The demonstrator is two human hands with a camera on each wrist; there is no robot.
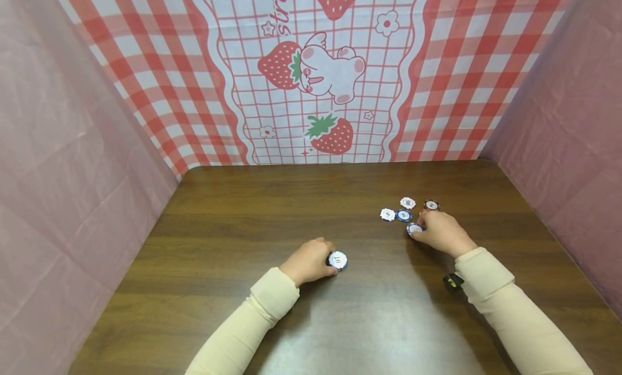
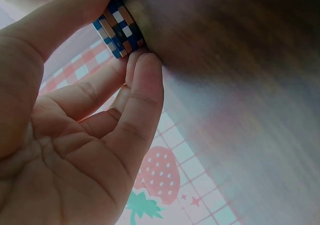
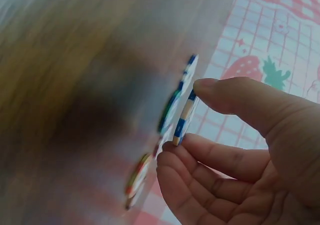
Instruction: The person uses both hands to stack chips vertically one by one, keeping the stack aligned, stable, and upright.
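My left hand [image 1: 311,261] grips a short stack of poker chips [image 1: 338,260] by its edge between thumb and fingertips; the top chip reads 10. In the left wrist view the stack [image 2: 120,30] shows blue, tan and white edges, close over the wood. Farther right, my right hand [image 1: 443,232] pinches a single blue-and-white poker chip [image 1: 414,229]. The right wrist view shows that chip [image 3: 185,117] tilted, between thumb and fingers. Just beyond this hand lie a white-and-blue chip [image 1: 387,214], a blue chip [image 1: 404,215], a pink-and-white chip [image 1: 407,202] and a black chip [image 1: 431,205].
An orange-red chip [image 1: 421,213] is partly hidden behind the right hand's fingers. The brown wooden table [image 1: 218,218] ends at a strawberry-print checked cloth [image 1: 335,78]. Pink cloth walls [image 1: 73,148] stand at both sides. A small black device [image 1: 453,281] sits by the right cuff.
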